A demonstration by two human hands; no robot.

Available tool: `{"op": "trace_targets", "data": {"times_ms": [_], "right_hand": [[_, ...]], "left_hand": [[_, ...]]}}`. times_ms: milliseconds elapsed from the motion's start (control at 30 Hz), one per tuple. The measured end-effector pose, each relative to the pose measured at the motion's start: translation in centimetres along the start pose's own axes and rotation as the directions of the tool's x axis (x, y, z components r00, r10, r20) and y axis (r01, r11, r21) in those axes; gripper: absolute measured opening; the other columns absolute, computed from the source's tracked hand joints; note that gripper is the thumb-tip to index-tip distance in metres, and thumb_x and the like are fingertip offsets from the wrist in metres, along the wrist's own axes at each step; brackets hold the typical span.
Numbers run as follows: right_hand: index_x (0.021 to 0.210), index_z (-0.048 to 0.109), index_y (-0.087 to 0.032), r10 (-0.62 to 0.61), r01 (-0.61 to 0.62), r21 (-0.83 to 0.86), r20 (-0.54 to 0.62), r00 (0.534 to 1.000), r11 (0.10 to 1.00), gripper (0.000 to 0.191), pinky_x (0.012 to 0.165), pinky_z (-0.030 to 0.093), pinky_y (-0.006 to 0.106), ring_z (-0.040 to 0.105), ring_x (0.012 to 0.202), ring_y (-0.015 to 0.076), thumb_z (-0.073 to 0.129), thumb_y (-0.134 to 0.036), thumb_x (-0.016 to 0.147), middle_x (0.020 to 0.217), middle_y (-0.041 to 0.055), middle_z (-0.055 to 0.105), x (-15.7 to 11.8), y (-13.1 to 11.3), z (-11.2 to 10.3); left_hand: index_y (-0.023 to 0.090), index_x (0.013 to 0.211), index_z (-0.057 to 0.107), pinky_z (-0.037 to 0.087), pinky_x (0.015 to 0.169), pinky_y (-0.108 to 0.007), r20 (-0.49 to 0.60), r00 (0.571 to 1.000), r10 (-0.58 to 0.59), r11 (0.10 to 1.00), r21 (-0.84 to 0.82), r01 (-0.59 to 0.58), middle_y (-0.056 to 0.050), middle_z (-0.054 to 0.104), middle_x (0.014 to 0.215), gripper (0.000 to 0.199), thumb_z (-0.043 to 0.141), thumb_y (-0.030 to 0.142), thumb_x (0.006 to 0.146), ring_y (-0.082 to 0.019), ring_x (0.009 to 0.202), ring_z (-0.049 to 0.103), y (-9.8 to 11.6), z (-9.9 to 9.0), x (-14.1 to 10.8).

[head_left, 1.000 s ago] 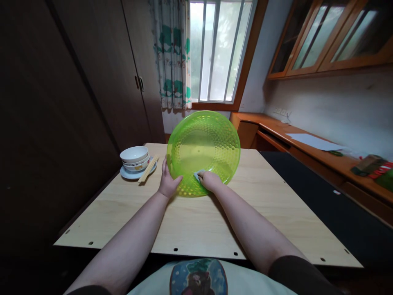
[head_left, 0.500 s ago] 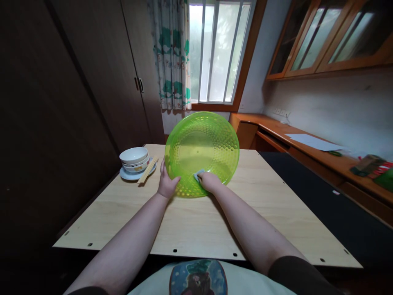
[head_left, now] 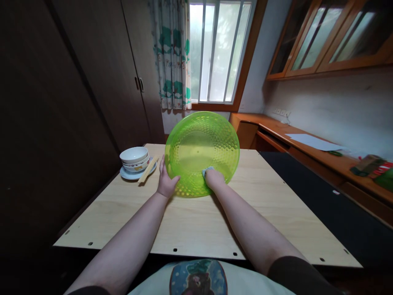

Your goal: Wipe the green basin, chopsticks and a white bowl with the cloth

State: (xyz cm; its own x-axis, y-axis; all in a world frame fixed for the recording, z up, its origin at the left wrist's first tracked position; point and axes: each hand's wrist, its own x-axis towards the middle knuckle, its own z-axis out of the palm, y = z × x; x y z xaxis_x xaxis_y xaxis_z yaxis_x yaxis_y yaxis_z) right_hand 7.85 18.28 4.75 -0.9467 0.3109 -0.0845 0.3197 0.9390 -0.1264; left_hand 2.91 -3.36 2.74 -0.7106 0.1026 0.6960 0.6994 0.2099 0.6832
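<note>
A translucent green plastic basin (head_left: 198, 147) is tilted up on the light wooden table (head_left: 196, 229), its inside facing me. My left hand (head_left: 166, 182) grips its lower left rim, thumb in front and fingers behind. Inside the basin, low and right of centre, my right hand (head_left: 214, 179) is closed on a small pale blue cloth (head_left: 206, 171) pressed to the wall. The fingertips of my right hand are mostly hidden.
At the table's left stand stacked white bowls (head_left: 134, 155) on a blue plate (head_left: 130, 175), with wooden chopsticks (head_left: 148, 170) across its right edge. A brown desk (head_left: 267, 121) with paper (head_left: 315, 142) runs along the right wall. Dark wardrobe doors (head_left: 92, 61) rise at left.
My right hand has slid a little to the right inside the basin with the cloth. My left hand and the basin have hardly moved.
</note>
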Motion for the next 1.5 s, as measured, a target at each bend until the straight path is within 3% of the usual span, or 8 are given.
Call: {"op": "trace_targets", "data": {"times_ms": [233, 300, 467, 600, 700, 933, 1233, 1500], "right_hand": [[0.115, 0.064, -0.025, -0.334, 0.333, -0.01, -0.013, 0.943, 0.943, 0.036, 0.079, 0.044, 0.03, 0.064, 0.097, 0.0228, 0.037, -0.031, 0.093, 0.11, 0.0092, 0.069, -1.2, -1.2, 0.6], [0.118, 0.063, -0.027, -0.356, 0.356, 0.003, -0.007, 0.935, 0.935, 0.036, 0.079, 0.044, 0.03, 0.063, 0.098, 0.0222, 0.038, -0.03, 0.092, 0.112, 0.0075, 0.068, -1.4, -1.4, 0.5], [0.108, 0.068, -0.02, -0.122, 0.122, 0.002, 0.008, 0.993, 0.993, 0.034, 0.078, 0.046, 0.032, 0.065, 0.098, 0.0254, 0.039, -0.025, 0.09, 0.109, 0.0128, 0.069, -0.9, -0.8, 0.1], [0.107, 0.068, -0.015, 0.069, -0.069, 0.008, 0.006, 0.998, 0.998, 0.035, 0.078, 0.048, 0.033, 0.065, 0.101, 0.0268, 0.039, -0.016, 0.089, 0.107, 0.0167, 0.068, -0.2, -0.2, -0.2], [0.106, 0.068, -0.014, 0.048, -0.048, -0.011, -0.001, 0.999, 0.999, 0.035, 0.077, 0.048, 0.033, 0.065, 0.1, 0.0273, 0.039, -0.015, 0.088, 0.107, 0.0171, 0.068, -0.3, -0.3, -0.1], [0.101, 0.069, -0.021, -0.268, 0.268, -0.017, 0.013, 0.963, 0.963, 0.034, 0.077, 0.046, 0.03, 0.065, 0.094, 0.0233, 0.037, -0.032, 0.093, 0.104, 0.0111, 0.07, -1.0, -1.4, 0.6], [0.11, 0.067, -0.015, 0.085, -0.086, 0.032, 0.023, 0.996, 0.996, 0.034, 0.08, 0.048, 0.034, 0.065, 0.102, 0.0267, 0.039, -0.018, 0.09, 0.111, 0.0178, 0.067, -0.3, -0.4, -0.2], [0.109, 0.068, -0.015, 0.072, -0.072, 0.049, 0.004, 0.997, 0.996, 0.035, 0.081, 0.049, 0.035, 0.064, 0.103, 0.0273, 0.039, -0.019, 0.09, 0.108, 0.0178, 0.068, 0.0, -0.2, 0.1]], "left_hand": [[0.021, 0.145, 0.028, 0.015, 0.121, -0.042, -0.026, 0.999, -0.019, 1.0, 0.019, 0.02, -0.011, 0.025, 0.154, 0.09, 0.066, 0.009, 0.065, -0.029, 0.145, 0.017, -0.1, 0.2, -0.3], [0.021, 0.145, 0.027, 0.015, 0.121, -0.043, -0.025, 1.0, -0.007, 1.0, 0.028, 0.008, -0.011, 0.024, 0.154, 0.091, 0.066, 0.009, 0.064, -0.029, 0.144, 0.017, -0.2, 0.2, -0.3], [0.022, 0.148, 0.021, 0.015, 0.12, -0.044, -0.012, 0.999, 0.031, 0.998, 0.046, -0.03, -0.012, 0.021, 0.155, 0.095, 0.067, 0.011, 0.065, -0.029, 0.144, 0.017, -0.3, 0.1, -0.1], [0.021, 0.148, 0.02, 0.015, 0.12, -0.044, -0.005, 0.999, 0.041, 0.998, 0.053, -0.041, -0.013, 0.018, 0.155, 0.095, 0.066, 0.011, 0.066, -0.03, 0.144, 0.017, -0.2, 0.1, -0.1], [0.022, 0.148, 0.02, 0.015, 0.12, -0.044, -0.01, 0.999, 0.034, 0.998, 0.048, -0.034, -0.012, 0.019, 0.155, 0.096, 0.067, 0.011, 0.066, -0.03, 0.144, 0.017, -0.2, 0.1, -0.2], [0.022, 0.148, 0.02, 0.014, 0.121, -0.043, -0.018, 0.998, 0.053, 0.997, 0.059, -0.052, -0.012, 0.021, 0.154, 0.095, 0.065, 0.01, 0.066, -0.029, 0.145, 0.016, -0.5, 0.0, -0.1], [0.024, 0.148, 0.021, 0.012, 0.12, -0.046, -0.019, 0.998, 0.065, 0.998, 0.025, -0.064, -0.011, 0.021, 0.154, 0.094, 0.067, 0.013, 0.066, -0.03, 0.144, 0.016, -0.7, 0.0, 0.1], [0.023, 0.15, 0.016, 0.012, 0.119, -0.047, 0.035, 0.989, 0.143, 0.989, -0.047, -0.141, -0.013, 0.017, 0.156, 0.076, 0.051, 0.045, 0.087, -0.028, 0.145, 0.014, -1.0, 0.0, 0.0]]}}
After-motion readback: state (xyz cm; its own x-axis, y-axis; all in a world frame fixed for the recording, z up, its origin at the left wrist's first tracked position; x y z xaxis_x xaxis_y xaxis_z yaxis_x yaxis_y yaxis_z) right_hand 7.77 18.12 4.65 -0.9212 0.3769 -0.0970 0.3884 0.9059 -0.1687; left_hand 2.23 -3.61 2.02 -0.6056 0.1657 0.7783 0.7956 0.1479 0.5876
